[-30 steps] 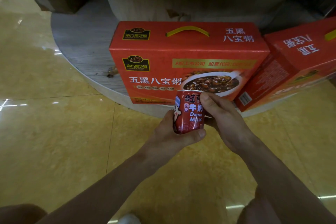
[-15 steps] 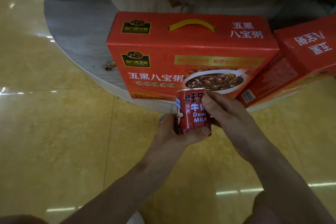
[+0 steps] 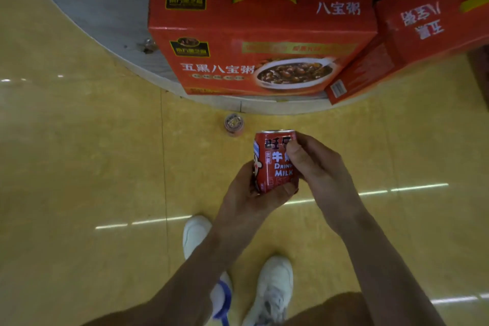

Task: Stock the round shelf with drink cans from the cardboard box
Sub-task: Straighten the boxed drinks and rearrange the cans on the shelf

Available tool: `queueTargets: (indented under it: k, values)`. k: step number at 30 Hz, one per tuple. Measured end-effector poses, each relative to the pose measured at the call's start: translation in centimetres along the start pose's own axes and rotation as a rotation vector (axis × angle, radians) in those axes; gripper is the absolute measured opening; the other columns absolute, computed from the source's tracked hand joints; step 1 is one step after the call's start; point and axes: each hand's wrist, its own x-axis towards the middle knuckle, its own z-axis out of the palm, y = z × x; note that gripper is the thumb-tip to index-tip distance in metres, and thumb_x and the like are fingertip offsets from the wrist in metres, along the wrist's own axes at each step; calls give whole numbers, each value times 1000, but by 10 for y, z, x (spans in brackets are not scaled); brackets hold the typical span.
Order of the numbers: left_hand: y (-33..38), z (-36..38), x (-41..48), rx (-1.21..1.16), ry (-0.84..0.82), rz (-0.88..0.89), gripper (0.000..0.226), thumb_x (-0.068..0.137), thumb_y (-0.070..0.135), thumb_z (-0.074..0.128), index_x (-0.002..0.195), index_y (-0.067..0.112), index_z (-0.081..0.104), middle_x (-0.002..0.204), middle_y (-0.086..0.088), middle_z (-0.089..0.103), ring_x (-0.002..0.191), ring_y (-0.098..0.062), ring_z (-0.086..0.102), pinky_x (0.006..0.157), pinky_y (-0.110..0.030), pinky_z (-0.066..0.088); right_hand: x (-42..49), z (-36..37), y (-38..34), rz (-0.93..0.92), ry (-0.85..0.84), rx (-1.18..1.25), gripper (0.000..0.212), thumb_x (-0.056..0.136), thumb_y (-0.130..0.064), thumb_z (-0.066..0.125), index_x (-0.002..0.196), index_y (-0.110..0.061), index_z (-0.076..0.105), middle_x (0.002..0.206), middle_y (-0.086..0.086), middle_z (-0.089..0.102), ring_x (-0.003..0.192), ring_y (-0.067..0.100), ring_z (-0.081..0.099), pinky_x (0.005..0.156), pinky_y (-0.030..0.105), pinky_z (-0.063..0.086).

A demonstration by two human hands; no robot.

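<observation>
While the milk drink can [image 3: 275, 164] is held near upright, gripped low by the left hand [image 3: 246, 194] and at its side by the right hand [image 3: 320, 169], the round shelf [image 3: 105, 21] is seen directly ahead.

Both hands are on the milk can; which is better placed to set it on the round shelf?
Left, probably. The left hand cups the lower body of the milk can, while the right hand grips its upper side. The bare part of the round shelf lies left of the red box.
</observation>
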Motion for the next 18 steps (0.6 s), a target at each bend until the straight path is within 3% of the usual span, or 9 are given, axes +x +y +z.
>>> queueTargets:
  k: [5,9,18]
  values:
    - [27,12,-65,5,6,-56,34,88,12,76,119,9,62,108,-9,74,105,-26,70,91,-35,58,-54,-11,-42,69,-67,-7,39,93,-42,58,124,-19,67,109,1,75,104,17,71,95,49,56]
    - [74,27,-126,-51,5,-83,35,87,6,76,119,4,63,107,-15,74,106,-30,70,98,-45,55,-103,-21,-100,98,-82,-47,31,96,-40,61,122,-23,68,106,-3,76,101,13,72,95,51,55]
    - [234,70,-265,-18,-12,-13,45,79,22,74,121,8,64,112,-12,74,110,-29,69,100,-40,54,-210,-45,-274,48,-121,-35,32,96,-49,60,119,-29,70,103,-6,76,98,14,72,96,52,55]
